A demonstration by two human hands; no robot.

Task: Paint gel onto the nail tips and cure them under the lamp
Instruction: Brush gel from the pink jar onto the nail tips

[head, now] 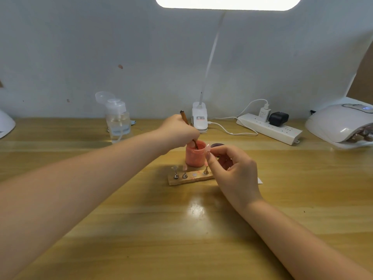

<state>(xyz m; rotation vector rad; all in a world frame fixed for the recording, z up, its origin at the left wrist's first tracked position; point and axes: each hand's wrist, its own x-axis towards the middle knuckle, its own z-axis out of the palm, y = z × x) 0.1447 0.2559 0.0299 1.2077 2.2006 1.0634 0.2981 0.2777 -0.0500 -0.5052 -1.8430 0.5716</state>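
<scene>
Gel pot (195, 156) btwn brush-holding left hand (179, 131) & tip stand (190, 177)

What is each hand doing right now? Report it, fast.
Left hand: closed on the brush, its tip in the pink gel pot.
Right hand: pinching a nail tip.

bright overhead lamp (228, 3) — table (201, 229) glare — wide-angle edge distortion

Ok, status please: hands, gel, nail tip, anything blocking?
Left hand grips brush, bristles down in pink gel pot. Right hand pinches one nail tip beside the pot. Curing lamp far right, path clear.
</scene>
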